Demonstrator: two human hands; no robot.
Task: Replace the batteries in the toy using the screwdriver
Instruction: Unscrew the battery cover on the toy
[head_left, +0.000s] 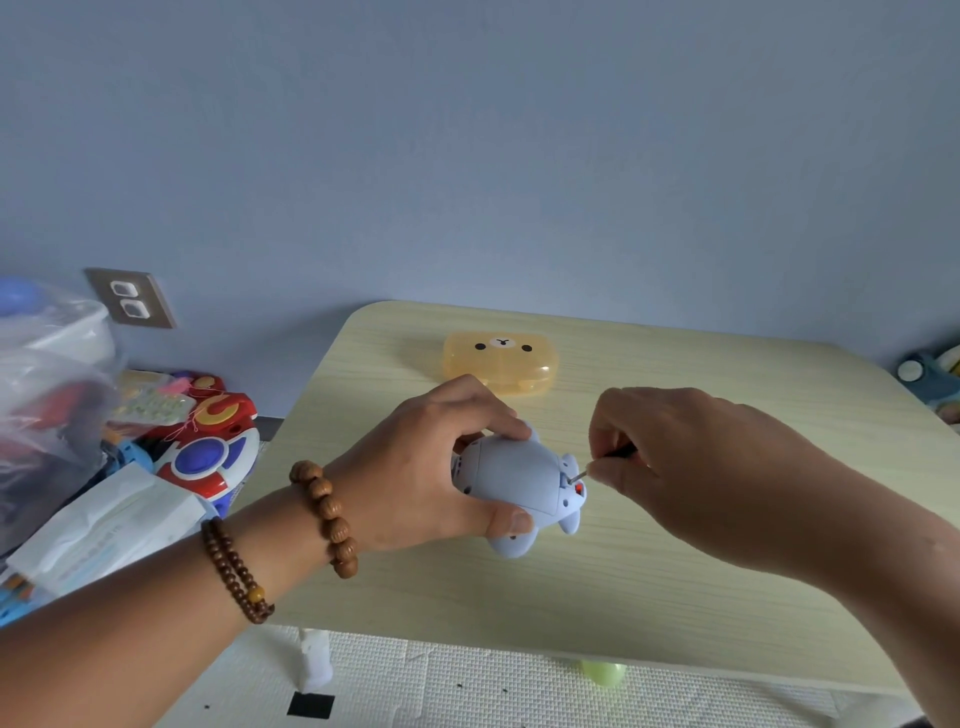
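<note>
A: Head view, centre of frame. Status of the toy?

B: Pale blue toy (517, 488) lies on the light wood desk (675, 582), underside facing up. Left hand (415, 467) has its grip clenched around the toy, thumb on the near side, fingers over the far side.

A: Right hand?

B: Right hand (691, 467), centre right, pinches the screwdriver (597, 465). Metal tip sits at a small opening on the toy's right end, where something red shows.

A: Other items?

B: Orange bear-face case (500, 362), lid down, upper centre on the desk, just beyond the left hand. Beaded bracelets (324, 517) on the left wrist.
</note>
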